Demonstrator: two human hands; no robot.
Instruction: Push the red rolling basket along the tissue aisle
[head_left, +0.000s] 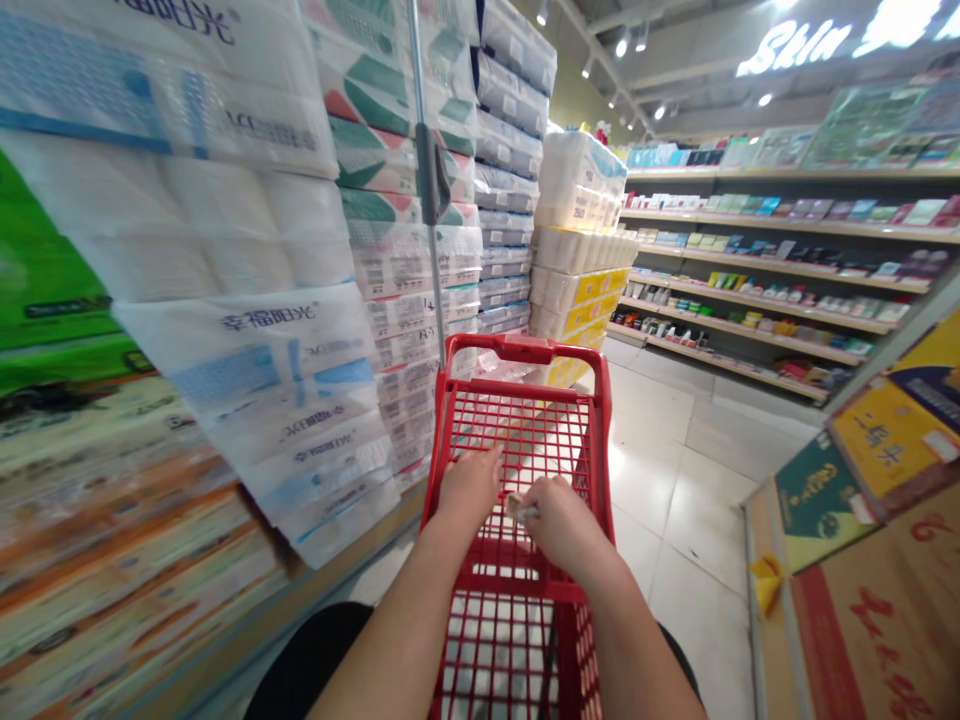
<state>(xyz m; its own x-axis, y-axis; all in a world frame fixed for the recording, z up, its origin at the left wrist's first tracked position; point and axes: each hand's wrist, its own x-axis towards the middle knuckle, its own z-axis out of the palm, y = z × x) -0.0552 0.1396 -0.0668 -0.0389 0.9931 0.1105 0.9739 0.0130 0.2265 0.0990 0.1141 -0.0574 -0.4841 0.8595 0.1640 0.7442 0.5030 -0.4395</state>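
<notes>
My left hand point(471, 487) and right hand point(559, 520) were both closed over the red cart point(525, 440) handle, a small crumpled scrap point(517, 507) pinched in the right. Stacked tissue packs point(262, 330) crowded my left; stocked shelves point(757, 290) ran ahead on the right.

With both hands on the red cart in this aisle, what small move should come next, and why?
Probably ease the cart slightly right. Both hands, left and right, rest on it, the tissue packs stand close on its left, and the floor ahead-right is open.
</notes>
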